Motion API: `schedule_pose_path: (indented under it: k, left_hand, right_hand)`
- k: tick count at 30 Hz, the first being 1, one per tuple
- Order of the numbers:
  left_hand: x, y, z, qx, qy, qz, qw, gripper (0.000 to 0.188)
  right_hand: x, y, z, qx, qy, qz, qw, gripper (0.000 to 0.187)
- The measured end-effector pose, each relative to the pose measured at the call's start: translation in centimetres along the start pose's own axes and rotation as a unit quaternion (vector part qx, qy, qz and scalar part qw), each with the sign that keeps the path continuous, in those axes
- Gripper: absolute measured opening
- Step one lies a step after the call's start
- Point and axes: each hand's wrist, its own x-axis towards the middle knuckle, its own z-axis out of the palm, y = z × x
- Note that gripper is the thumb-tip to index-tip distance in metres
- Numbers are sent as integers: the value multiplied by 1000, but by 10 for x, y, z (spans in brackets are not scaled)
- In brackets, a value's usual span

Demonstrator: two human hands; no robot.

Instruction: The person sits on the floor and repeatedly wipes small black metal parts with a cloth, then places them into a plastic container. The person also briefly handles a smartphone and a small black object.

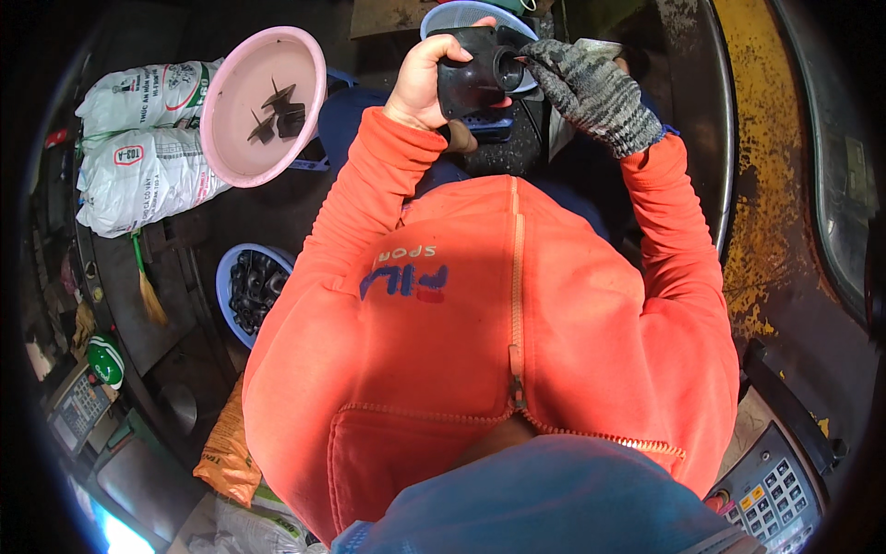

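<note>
A glossy black molded plastic part (469, 88) with a round, tube-like opening is held up at the top middle. My bare left hand (420, 83) is closed around its left side, with the thumb on top. My right hand (591, 97), in a grey-and-black striped knit glove, has its fingers pinched together at the rim of the round opening. Something small and thin shows at those fingertips, but I cannot make out what it is. Behind the part, a light blue mesh basket (448, 18) is partly hidden.
On the left, a pink basin (214, 111) holds a few black pieces (280, 115) beside white printed sacks (148, 194). Below stands a blue basin (224, 286) full of black parts. A worn yellow machine frame (752, 185) and a keypad panel (773, 489) are to my right.
</note>
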Motion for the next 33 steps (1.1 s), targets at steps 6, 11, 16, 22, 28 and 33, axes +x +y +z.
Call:
schedule_pose_path:
  k: [6, 11, 16, 22, 28, 33]
  left_hand:
    - [-2, 3, 1, -21, 3, 33, 999, 68]
    - [-1, 1, 7, -19, 15, 117, 993, 71]
    - [0, 1, 18, -4, -2, 184, 983, 74]
    - [-2, 4, 30, 96, 50, 243, 964, 82]
    - [5, 2, 32, 223, -3, 352, 909, 76]
    - [13, 1, 26, 268, -56, 420, 865, 74]
  right_hand:
    - [-7, 1, 7, 50, -26, -56, 997, 36]
    - [-13, -6, 22, 79, 37, -78, 993, 46]
    - [-11, -20, 23, 73, 67, -29, 995, 44]
    - [-1, -35, 11, 285, 66, 50, 955, 44]
    - [9, -48, -11, 419, -1, 168, 892, 40]
    - [15, -53, -34, 659, -63, 281, 695, 27]
